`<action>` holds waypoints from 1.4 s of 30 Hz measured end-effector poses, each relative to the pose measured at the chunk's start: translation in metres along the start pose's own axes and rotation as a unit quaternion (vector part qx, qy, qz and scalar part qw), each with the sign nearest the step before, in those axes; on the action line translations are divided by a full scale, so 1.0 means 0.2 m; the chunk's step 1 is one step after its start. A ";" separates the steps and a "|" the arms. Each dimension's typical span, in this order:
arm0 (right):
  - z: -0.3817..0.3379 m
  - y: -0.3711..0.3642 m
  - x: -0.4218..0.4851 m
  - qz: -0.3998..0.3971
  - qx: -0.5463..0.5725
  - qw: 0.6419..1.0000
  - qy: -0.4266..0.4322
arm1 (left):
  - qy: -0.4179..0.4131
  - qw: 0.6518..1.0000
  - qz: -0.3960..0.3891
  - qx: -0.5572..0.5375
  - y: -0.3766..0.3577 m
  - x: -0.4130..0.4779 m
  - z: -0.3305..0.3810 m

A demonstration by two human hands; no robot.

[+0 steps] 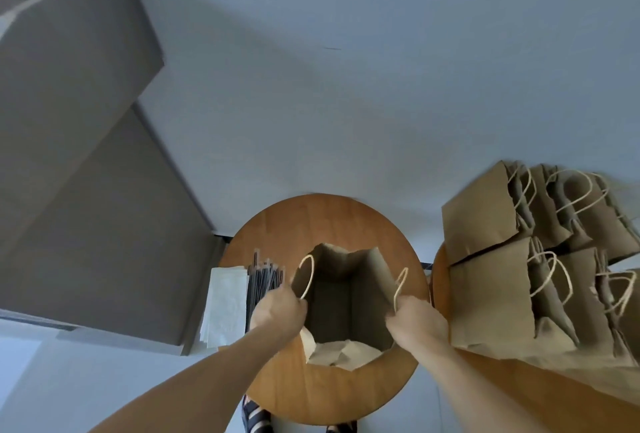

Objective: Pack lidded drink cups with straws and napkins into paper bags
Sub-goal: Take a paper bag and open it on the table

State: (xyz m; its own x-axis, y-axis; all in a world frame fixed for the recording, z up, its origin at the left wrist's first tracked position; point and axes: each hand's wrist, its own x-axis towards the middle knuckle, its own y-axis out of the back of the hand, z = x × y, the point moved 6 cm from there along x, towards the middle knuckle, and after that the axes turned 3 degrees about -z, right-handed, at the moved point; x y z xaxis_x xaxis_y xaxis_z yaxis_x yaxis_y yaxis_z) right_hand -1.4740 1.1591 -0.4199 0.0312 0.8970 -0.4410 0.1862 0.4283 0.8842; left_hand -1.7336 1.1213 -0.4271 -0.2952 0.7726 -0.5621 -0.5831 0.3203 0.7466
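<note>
An open brown paper bag [346, 294] stands on a small round wooden table [284, 380], its inside showing no cup. My left hand [277, 311] grips the bag's left rim beside a twisted paper handle. My right hand [419, 320] grips the right rim at the other handle, so the mouth is held wide. A stack of white napkins [225, 304] lies at the table's left edge. A bundle of dark wrapped straws [265, 280] lies between the napkins and the bag. No drink cup is visible.
Several brown paper bags with handles [540, 259] stand crowded on a second wooden table [519, 387] to the right. Large cardboard boxes [79, 155] are stacked at the left. A pale wall fills the background.
</note>
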 end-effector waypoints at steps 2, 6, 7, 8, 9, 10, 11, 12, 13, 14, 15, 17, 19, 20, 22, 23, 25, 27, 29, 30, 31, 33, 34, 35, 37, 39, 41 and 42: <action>-0.04 -0.02 -0.02 -0.022 0.023 0.999 0.034 | -0.019 0.999 -0.029 -0.012 -0.08 -0.03 0.06; -0.06 -0.04 -0.05 -0.063 0.028 0.995 0.072 | -0.039 0.997 -0.065 0.022 -0.13 -0.02 0.08; -0.06 -0.04 -0.05 -0.078 0.033 0.993 0.077 | -0.043 0.996 -0.071 0.043 -0.13 -0.02 0.07; -0.06 -0.05 -0.06 -0.097 0.046 0.991 0.080 | -0.047 0.994 -0.084 0.058 -0.12 -0.03 0.07; -0.06 -0.06 -0.06 -0.119 0.061 0.988 0.078 | -0.053 0.991 -0.104 0.062 -0.12 -0.03 0.07; -0.07 -0.07 -0.06 -0.140 0.076 0.984 0.077 | -0.062 0.988 -0.128 0.060 -0.12 -0.03 0.06; -0.07 -0.06 -0.07 -0.158 0.087 0.981 0.077 | -0.073 0.984 -0.152 0.063 -0.11 -0.03 0.06; -0.08 -0.05 -0.07 -0.173 0.096 0.977 0.079 | -0.082 0.979 -0.171 0.075 -0.09 -0.03 0.06; -0.09 -0.03 -0.07 -0.184 0.107 0.974 0.082 | -0.089 0.975 -0.183 0.094 -0.06 -0.02 0.06; -0.09 0.00 -0.07 -0.193 0.118 0.970 0.087 | -0.092 0.971 -0.186 0.117 -0.01 -0.02 0.06; -0.11 0.03 -0.07 -0.198 0.126 0.967 0.094 | -0.096 0.969 -0.179 0.143 0.05 -0.01 0.08; -0.14 0.12 -0.06 -0.193 0.127 0.966 0.117 | -0.105 0.965 -0.133 0.201 0.18 -0.01 0.13; -0.21 0.23 -0.05 -0.158 0.114 0.970 0.145 | -0.118 0.961 -0.064 0.243 0.31 -0.03 0.21; -0.25 0.29 -0.05 -0.134 0.107 0.973 0.158 | -0.123 0.959 -0.030 0.254 0.37 -0.04 0.25; -0.34 0.41 -0.04 -0.084 0.089 0.976 0.180 | -0.133 0.954 0.026 0.267 0.49 -0.08 0.32; -0.39 0.46 -0.03 -0.062 0.078 0.977 0.191 | -0.138 0.952 0.048 0.268 0.55 -0.10 0.35; -0.50 0.59 -0.01 -0.026 0.057 0.975 0.215 | -0.143 0.952 0.085 0.258 0.69 -0.15 0.38; -0.66 0.72 -0.02 0.003 0.046 0.968 0.248 | -0.140 0.954 0.119 0.238 0.87 -0.20 0.37; -0.84 0.84 -0.05 0.022 0.041 0.956 0.289 | -0.132 0.954 0.162 0.216 1.08 -0.27 0.33; -0.94 0.91 -0.07 0.029 0.038 0.950 0.309 | -0.127 0.953 0.184 0.206 1.20 -0.31 0.30; -1.03 0.96 -0.10 0.037 0.035 0.943 0.329 | -0.121 0.951 0.204 0.199 1.31 -0.35 0.27; -1.23 1.08 -0.17 0.057 0.030 0.930 0.362 | -0.104 0.947 0.240 0.188 1.53 -0.44 0.18; -1.33 1.13 -0.20 0.068 0.026 0.923 0.377 | -0.093 0.945 0.257 0.182 1.63 -0.48 0.13; -1.44 1.19 -0.24 0.078 0.022 0.916 0.392 | -0.084 0.942 0.274 0.175 1.73 -0.52 0.08; -1.66 1.28 -0.33 0.103 0.015 0.901 0.421 | -0.070 0.937 0.302 0.160 1.90 -0.58 -0.05; -1.88 1.35 -0.42 0.125 0.013 0.883 0.453 | -0.056 0.931 0.328 0.150 2.06 -0.62 -0.18; -2.12 1.38 -0.52 0.135 0.022 0.866 0.482 | -0.049 0.927 0.347 0.132 2.22 -0.65 -0.36; -2.19 1.40 -0.56 0.135 0.029 0.860 0.492 | -0.051 0.926 0.352 0.125 2.28 -0.66 -0.42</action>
State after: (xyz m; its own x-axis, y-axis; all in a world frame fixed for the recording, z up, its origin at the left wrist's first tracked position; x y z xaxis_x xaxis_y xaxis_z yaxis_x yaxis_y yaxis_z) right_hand -1.8562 1.2262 -0.0552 -0.7590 0.6342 0.1472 0.3525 0.2102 0.9119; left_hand -2.0240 1.1188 -0.0417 -0.4554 0.8818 0.1229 -0.0766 -0.1763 0.9813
